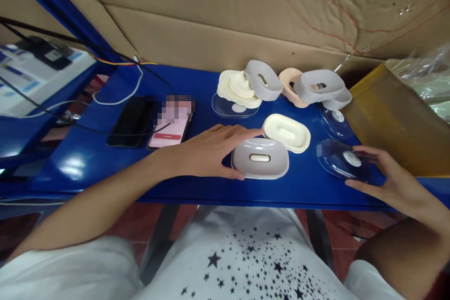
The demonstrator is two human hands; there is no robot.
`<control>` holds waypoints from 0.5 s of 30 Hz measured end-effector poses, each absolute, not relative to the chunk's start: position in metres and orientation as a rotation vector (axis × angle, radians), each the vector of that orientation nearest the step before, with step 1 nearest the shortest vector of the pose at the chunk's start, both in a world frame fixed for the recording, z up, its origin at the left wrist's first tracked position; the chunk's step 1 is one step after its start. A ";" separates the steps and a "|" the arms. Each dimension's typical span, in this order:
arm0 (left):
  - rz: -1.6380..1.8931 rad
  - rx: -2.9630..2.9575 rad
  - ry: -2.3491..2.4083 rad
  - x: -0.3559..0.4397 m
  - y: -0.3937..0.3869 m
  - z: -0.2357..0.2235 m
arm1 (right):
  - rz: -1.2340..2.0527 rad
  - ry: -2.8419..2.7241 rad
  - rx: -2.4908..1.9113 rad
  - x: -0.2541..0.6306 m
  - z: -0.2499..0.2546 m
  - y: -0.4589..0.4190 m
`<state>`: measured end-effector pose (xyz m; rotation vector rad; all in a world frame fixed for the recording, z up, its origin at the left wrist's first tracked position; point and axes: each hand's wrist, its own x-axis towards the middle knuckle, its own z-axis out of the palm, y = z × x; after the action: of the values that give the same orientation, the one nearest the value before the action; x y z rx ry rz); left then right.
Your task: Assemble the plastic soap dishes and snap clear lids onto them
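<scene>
My left hand (214,152) curves round the left end of a grey oval soap dish (242,154), thumb at its near edge and fingers along its far side. Something cream shows through the slot in the dish's middle. Just behind it lies a cream oval tray (302,138) with a raised centre, close to my index fingertip. On the right, my right hand (386,178) grips the right end of a clear plastic lid (330,157) between thumb and fingers. A round white sticker (352,159) is on that lid.
Behind are cream trays (225,86), a grey dish (269,84), a peach dish (290,77), stacked grey dishes (321,84) and another clear lid (333,122). Two phones, one dark (126,124) and one lit (168,133), lie left. A cardboard box (383,117) stands right.
</scene>
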<state>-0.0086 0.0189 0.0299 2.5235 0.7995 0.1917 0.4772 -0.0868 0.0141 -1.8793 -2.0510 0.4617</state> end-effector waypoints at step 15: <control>0.386 2.763 0.714 -0.007 0.014 0.021 | 0.149 -2.675 -1.062 0.293 0.029 -0.022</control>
<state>-0.0072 0.0139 0.0209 2.7627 0.7145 0.3865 0.2933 -0.0220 0.0295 -1.0623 -2.6751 0.1492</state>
